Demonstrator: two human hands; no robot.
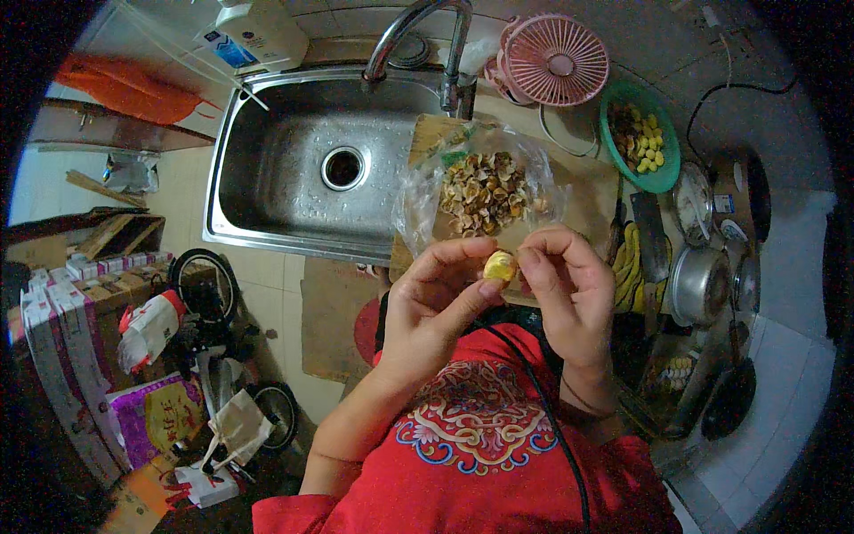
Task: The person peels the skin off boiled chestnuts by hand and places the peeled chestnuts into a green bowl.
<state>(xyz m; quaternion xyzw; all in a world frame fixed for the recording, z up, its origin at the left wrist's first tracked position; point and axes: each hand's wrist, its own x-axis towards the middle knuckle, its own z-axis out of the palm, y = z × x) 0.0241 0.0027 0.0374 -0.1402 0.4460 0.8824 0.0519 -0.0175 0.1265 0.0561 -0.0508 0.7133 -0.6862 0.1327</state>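
Observation:
A yellow peeled chestnut kernel [500,267] is pinched between the thumb and index finger of my left hand [427,307]. Thumb and fingertips of my right hand [567,294] meet at the kernel's right edge; whether a scrap of skin is between them is too small to tell. Just beyond my hands, a clear plastic bag [417,200] lies spread out with a heap of brown chestnut shells [484,193] on it. Under the bag is a wooden board [427,137]. At the upper right, a green plastic basket [672,160] holds yellow kernels [650,143] and brown unpeeled ones [624,130].
Left of the board is a steel sink [280,140] with a curved faucet [400,30]. A pink fan [557,60] stands behind the board. To the right are a cleaver [647,217], bananas [627,260] and a metal pot [697,284]. Boxes [73,327] and a small-wheeled bike [210,360] crowd the lower left.

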